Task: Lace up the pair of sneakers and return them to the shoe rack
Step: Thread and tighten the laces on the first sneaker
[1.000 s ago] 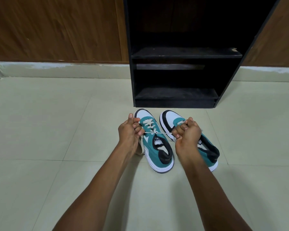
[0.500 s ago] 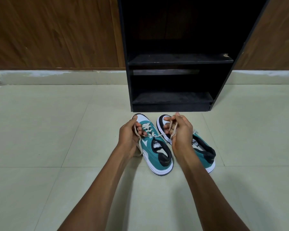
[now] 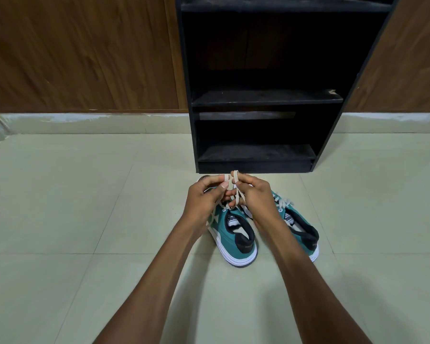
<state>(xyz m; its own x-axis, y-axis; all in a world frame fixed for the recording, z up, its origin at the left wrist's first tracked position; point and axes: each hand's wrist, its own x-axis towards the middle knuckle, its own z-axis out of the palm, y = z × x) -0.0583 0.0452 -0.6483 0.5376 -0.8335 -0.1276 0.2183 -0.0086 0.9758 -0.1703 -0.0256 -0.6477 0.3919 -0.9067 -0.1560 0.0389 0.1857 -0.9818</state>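
Two teal, white and black sneakers stand side by side on the floor, heels toward me: the left sneaker [image 3: 236, 235] and the right sneaker [image 3: 299, 225]. Both of my hands are raised over the left sneaker's front. My left hand [image 3: 204, 198] pinches a loop of the cream lace [image 3: 227, 178] between thumb and fingers. My right hand [image 3: 255, 194] pinches the other lace loop, and the two loops cross between the hands. The right sneaker's laces lie loosely tied beside my right wrist. The toes of both shoes are hidden by my hands.
A black shoe rack [image 3: 257, 98] with dark shelves stands just beyond the sneakers, its lowest shelf [image 3: 256, 152] near floor level. Brown wooden panels [image 3: 80, 53] flank it. Pale floor tiles [image 3: 72, 207] spread to both sides.
My hands came together from pulling the lace ends apart sideways; they now hold two loops crossed above the left sneaker. The view tilted so the rack looms larger.
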